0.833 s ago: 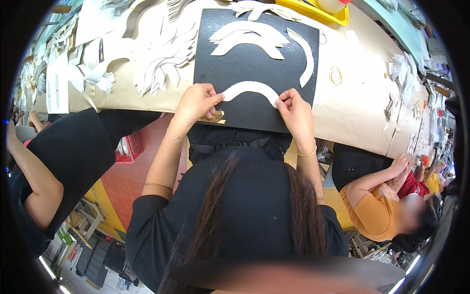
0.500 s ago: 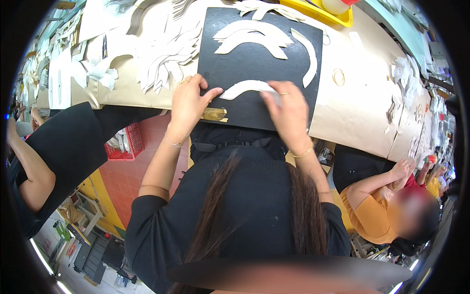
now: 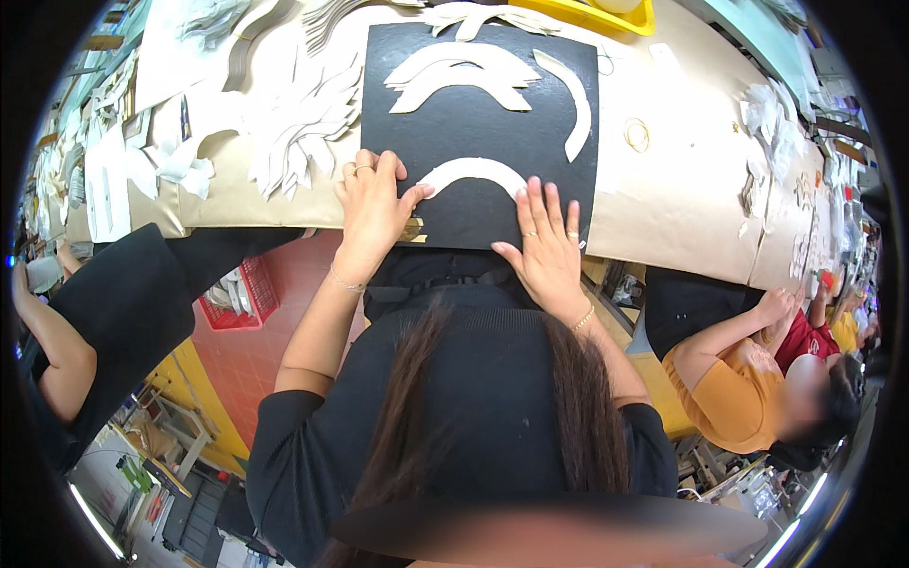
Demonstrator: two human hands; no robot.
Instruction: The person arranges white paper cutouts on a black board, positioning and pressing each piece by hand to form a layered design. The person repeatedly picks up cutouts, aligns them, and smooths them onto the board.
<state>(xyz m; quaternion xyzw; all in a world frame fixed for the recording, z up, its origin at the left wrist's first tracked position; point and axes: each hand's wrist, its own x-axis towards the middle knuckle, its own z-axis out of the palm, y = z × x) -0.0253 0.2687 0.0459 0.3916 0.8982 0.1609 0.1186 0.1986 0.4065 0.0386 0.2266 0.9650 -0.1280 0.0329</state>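
A smooth white arched strip [image 3: 473, 168] is found on a black rectangular board [image 3: 445, 137] at the centre of the frame, its bow toward the top and its two ends toward the bottom. The strip's left end is met by the thumb of the bare left hand [image 3: 372, 204], whose other fingers are bent and held apart from the thumb; whether the end is pinched or merely touched cannot be told from this view. The bare right hand [image 3: 549, 241] is laid palm down at the strip's right end, its fingers straight and spread, with nothing gripped. The step in hand is judged to be the settling of the strip flat by touch. For the next move, light and even fingertip contact is judged to be called for, so that the curve is not displaced.

Higher on the board, a layered stack of white arched pieces [image 3: 462, 68] is noted, with a narrow white curved piece [image 3: 575, 104] set apart to its right. At upper left, a fanned pile of off-white curved pieces [image 3: 301, 133] is recorded on the brown paper-covered table [image 3: 663, 208]. A yellow plastic tray [image 3: 587, 22] is seen at the top edge.
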